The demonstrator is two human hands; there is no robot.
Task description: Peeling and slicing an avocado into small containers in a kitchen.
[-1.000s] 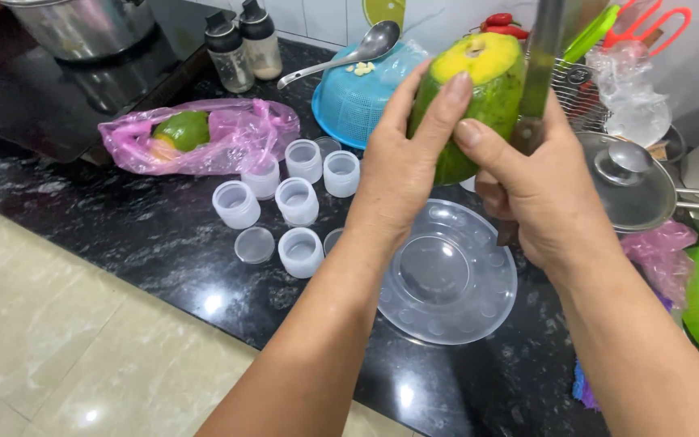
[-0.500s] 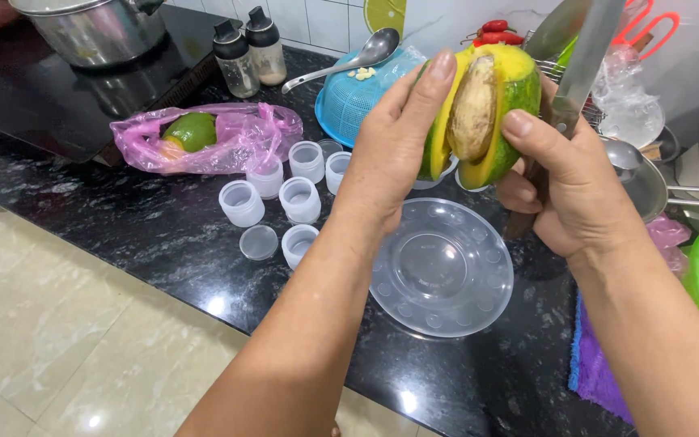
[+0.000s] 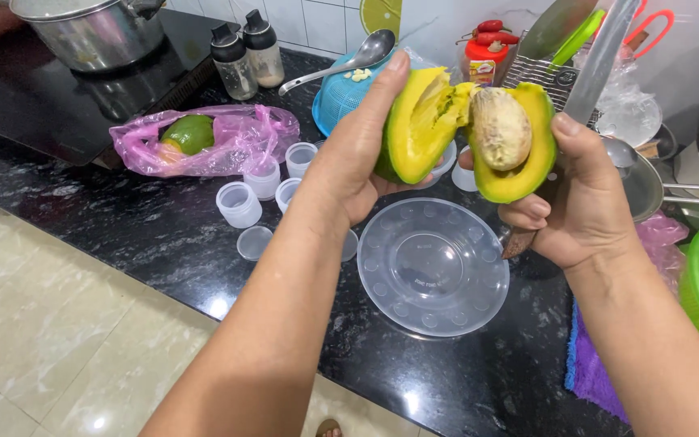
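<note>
Looking down, I see the clear plastic bowl (image 3: 433, 267) nearest on the black counter (image 3: 123, 226). Above it my left hand (image 3: 349, 162) grips one avocado half (image 3: 418, 121); my right hand (image 3: 580, 202) grips the pitted half (image 3: 519, 150) and a knife (image 3: 600, 61). Far left lies a pink bag (image 3: 228, 142).

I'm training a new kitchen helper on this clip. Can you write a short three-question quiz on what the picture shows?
1. True or false: the stone sits in the avocado half held by the right hand.
2. What lies on the counter directly below the two hands? A) a metal pot B) a clear plastic bowl C) a cutting board
3. Fill in: the left hand holds the avocado half that has no ____.

Key
1. True; that hand also grips a knife, blade pointing up.
2. B, the clear plastic bowl.
3. Stone.
</note>
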